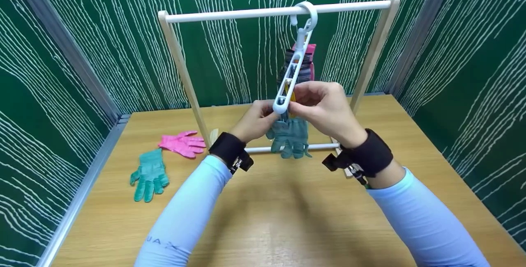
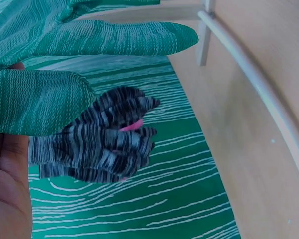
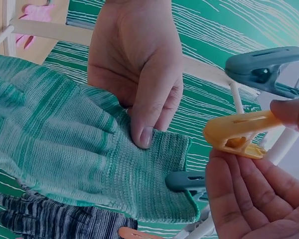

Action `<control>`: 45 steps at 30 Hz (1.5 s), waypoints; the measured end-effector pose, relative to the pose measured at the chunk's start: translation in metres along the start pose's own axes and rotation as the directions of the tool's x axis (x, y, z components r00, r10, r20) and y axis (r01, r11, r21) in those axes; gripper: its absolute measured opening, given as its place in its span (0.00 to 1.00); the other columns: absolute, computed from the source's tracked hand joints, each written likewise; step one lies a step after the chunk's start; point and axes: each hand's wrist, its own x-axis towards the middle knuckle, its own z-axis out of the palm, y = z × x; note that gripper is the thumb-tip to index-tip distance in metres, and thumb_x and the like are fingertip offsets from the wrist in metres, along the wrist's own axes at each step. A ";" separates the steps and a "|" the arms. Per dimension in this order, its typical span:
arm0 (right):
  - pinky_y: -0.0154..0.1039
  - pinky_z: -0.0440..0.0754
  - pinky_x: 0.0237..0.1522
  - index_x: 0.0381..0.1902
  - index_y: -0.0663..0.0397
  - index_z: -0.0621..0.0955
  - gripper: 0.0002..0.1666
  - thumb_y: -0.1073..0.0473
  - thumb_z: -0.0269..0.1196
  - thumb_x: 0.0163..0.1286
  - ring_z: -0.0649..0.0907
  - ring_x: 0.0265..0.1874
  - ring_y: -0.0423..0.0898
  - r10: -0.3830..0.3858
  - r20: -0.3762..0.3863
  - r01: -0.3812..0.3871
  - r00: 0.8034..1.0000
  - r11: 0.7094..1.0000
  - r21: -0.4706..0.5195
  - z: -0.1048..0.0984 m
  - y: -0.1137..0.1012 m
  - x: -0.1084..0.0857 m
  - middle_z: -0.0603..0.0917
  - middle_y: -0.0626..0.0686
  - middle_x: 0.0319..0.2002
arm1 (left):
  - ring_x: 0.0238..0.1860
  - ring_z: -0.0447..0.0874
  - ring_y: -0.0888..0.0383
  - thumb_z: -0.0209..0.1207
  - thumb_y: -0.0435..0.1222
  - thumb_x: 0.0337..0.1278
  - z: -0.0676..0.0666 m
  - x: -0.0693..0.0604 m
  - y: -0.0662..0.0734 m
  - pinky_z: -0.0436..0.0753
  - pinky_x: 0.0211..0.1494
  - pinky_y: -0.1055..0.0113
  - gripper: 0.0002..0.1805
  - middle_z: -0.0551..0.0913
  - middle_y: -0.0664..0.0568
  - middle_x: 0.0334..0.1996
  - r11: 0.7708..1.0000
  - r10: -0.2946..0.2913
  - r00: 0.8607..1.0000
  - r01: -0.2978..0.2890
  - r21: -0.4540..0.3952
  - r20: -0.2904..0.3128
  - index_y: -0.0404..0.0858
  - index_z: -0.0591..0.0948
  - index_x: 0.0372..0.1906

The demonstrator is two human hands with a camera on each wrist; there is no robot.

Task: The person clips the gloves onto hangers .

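A white hanger (image 1: 302,49) hooks over the rack's bar, its near end toward the camera. The left hand (image 1: 255,121) (image 3: 139,69) pinches the cuff of a green glove (image 1: 291,137) (image 3: 89,149) between thumb and fingers. A dark teal clip (image 3: 184,181) is on the cuff's edge. The right hand (image 1: 326,109) (image 3: 261,189) pinches a yellow clip (image 3: 239,132) beside the cuff, with nothing seen in the clip's jaws. Another teal clip (image 3: 261,67) is above it. Striped grey-black gloves (image 2: 99,142) hang behind, with pink (image 1: 311,49) showing past them.
A wooden rack with a white top bar (image 1: 246,13) and a low white bar (image 1: 322,146) stands on the table (image 1: 267,217). At the left lie a pink glove (image 1: 183,143) and a green glove (image 1: 150,174). Green walls (image 1: 230,53) with white streaks surround the table.
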 end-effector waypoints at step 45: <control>0.26 0.88 0.40 0.45 0.70 0.92 0.07 0.73 0.69 0.72 0.89 0.29 0.32 0.015 -0.063 -0.015 0.998 1.000 0.012 -0.004 0.004 -0.002 0.94 0.66 0.40 | 0.56 0.90 0.47 0.63 0.36 0.78 -0.027 -0.039 -0.015 0.88 0.65 0.55 0.17 0.90 0.38 0.57 0.993 -0.061 0.997 0.065 0.100 -0.049 0.31 0.85 0.61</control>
